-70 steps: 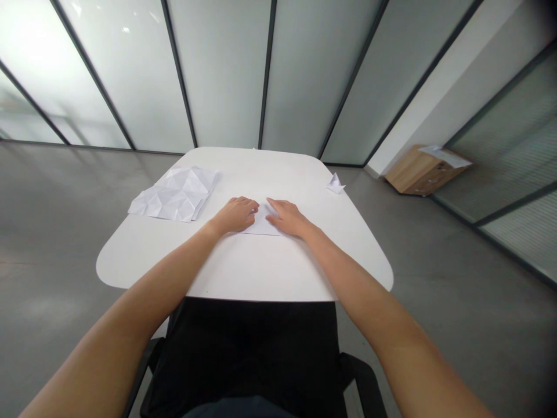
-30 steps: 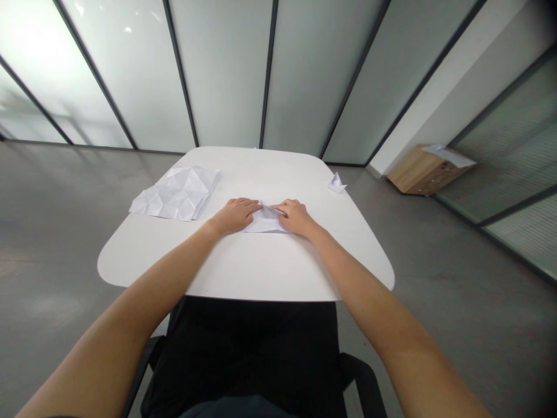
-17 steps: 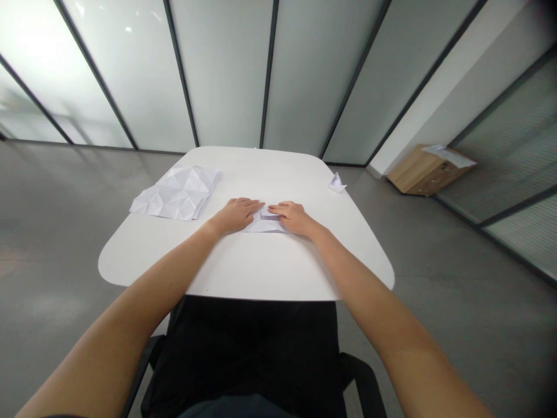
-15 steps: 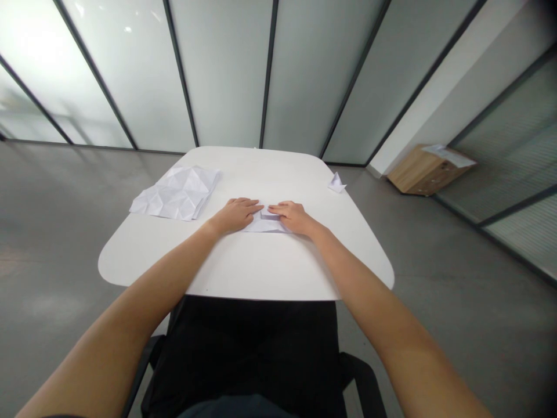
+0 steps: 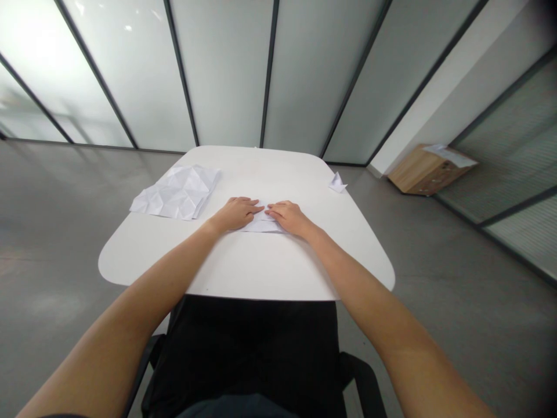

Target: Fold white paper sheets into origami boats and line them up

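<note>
A folded sheet of white paper [image 5: 264, 225] lies on the white table [image 5: 265, 267] in front of me, partly covered by both hands. My left hand [image 5: 237, 213] rests on its left part, fingers stretched out to the right. From the other side my right hand [image 5: 289, 217] presses on the right part, its fingers extended to the left. The fingertips of the two hands nearly meet over the paper. Neither hand is wrapped round anything. Much of the fold lies hidden under the fingers.
Creased white sheets [image 5: 178, 193] lie at the table's left. Near its right edge stands a small folded paper piece [image 5: 337, 183]. A cardboard box [image 5: 429, 169] sits on the floor by the wall at right. Frosted glass panels [image 5: 226, 69] run behind the table.
The raised paper flap between my hands now lies flatter. My right fingers have shifted slightly left and toward me, while my left hand has stayed almost in place.
</note>
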`<state>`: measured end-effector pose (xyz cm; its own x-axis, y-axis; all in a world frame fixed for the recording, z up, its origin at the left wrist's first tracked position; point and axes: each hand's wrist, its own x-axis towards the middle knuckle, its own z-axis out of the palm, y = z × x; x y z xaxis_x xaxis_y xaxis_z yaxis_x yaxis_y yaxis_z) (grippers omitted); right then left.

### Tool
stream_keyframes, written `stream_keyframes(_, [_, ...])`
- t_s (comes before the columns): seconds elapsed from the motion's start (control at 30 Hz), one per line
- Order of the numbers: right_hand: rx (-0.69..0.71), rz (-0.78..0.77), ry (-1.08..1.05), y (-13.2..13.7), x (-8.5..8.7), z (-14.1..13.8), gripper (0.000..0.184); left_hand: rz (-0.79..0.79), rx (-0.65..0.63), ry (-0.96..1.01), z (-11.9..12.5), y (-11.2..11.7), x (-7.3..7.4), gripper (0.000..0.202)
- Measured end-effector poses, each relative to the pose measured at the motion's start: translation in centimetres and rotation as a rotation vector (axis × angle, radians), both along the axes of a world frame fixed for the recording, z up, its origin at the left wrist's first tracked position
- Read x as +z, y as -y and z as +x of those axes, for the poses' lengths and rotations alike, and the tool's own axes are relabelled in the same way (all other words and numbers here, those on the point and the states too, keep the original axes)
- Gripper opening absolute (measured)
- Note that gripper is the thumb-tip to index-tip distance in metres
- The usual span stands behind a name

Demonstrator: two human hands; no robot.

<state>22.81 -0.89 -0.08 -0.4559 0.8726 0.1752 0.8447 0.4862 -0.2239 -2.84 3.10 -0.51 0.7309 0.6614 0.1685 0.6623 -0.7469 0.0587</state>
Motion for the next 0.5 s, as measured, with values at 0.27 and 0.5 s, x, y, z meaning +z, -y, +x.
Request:
stream_keyframes(0.27, [0.008, 0.002, -0.043, -0.4, -0.6, 0.2, 0.035, 0.016, 0.009, 0.065, 0.2, 0.2, 0.2, 0.049])
stream_keyframes(0.5, [0.009, 0.005, -0.040, -0.9, -1.3, 0.3, 0.035, 0.006, -0.010, 0.052, 0.2, 0.2, 0.0, 0.049])
